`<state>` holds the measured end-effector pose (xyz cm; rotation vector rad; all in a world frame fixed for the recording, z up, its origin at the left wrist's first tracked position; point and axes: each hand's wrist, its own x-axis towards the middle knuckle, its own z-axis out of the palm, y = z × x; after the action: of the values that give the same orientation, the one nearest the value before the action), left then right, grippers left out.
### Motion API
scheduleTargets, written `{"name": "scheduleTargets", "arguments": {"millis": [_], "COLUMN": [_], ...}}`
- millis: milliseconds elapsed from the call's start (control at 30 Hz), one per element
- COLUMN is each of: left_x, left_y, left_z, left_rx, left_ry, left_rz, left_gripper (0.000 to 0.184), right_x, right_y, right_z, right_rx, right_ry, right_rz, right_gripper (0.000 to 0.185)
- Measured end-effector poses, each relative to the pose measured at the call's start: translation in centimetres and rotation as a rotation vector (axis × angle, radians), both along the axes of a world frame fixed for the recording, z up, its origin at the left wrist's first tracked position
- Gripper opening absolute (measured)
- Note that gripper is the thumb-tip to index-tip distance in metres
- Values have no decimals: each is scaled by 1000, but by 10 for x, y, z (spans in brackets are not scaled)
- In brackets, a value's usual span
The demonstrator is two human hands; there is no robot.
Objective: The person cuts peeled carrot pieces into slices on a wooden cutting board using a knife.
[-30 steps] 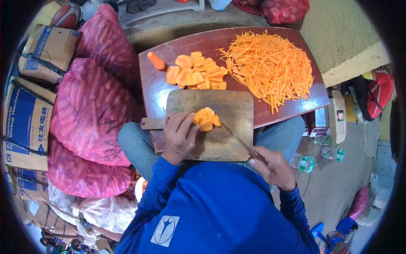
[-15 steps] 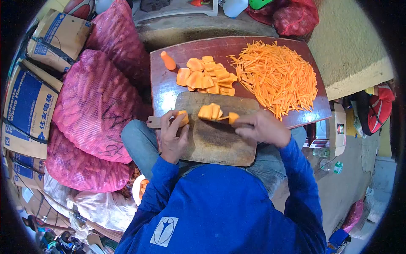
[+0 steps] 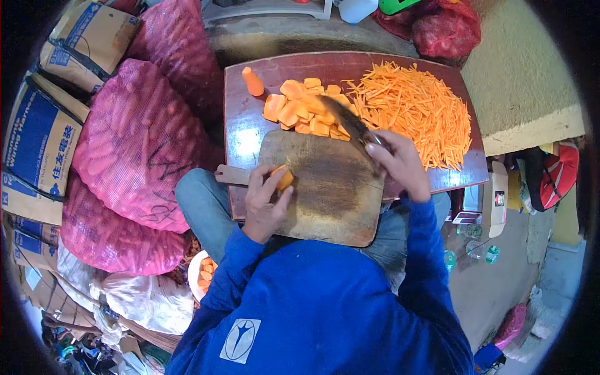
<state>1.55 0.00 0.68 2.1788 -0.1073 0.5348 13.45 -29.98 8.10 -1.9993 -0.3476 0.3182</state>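
Observation:
My left hand (image 3: 265, 203) holds a small orange carrot piece (image 3: 284, 179) at the left side of the wooden cutting board (image 3: 325, 187). My right hand (image 3: 400, 162) grips a knife (image 3: 350, 122), its blade raised over the right edge of the carrot slices (image 3: 300, 112). Those slices lie heaped on the dark red table (image 3: 240, 137) beyond the board. To their right spreads a large pile of thin carrot strips (image 3: 419, 112). A carrot stub (image 3: 252, 82) stands upright at the table's left.
Pink mesh sacks (image 3: 140, 144) and cardboard boxes (image 3: 37, 150) stand at the left. A white bowl (image 3: 195, 275) with carrot pieces sits beside my left forearm. On the right are a concrete ledge (image 3: 525, 75) and plastic bottles (image 3: 492, 254) on the floor.
The cut slices left the board and the slice heap on the table looks fuller. My right hand moved up with the knife. My left hand stayed near the board's left edge, holding the piece.

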Motion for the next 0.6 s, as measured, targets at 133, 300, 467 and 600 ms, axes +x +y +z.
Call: {"name": "scheduleTargets", "arguments": {"millis": [133,300,467,600], "left_x": [-4,-4,-1,4], "left_y": [-9,-19,-17,-12], "left_z": [8,11,9,18], "left_rx": [4,-78,-35,129], "left_ry": [24,34,32,141], "left_rz": [-95,-147,-146,-52], "left_gripper": [49,46,43,39], "right_x": [-78,-136,-130,-117], "right_y": [-7,6,18,24], "right_z": [-13,-10,5,12], "right_rx": [79,42,7,-10], "right_ry": [205,143,256,212], "right_rz": [-120,-64,42,89], "right_gripper": [30,37,43,43]}}
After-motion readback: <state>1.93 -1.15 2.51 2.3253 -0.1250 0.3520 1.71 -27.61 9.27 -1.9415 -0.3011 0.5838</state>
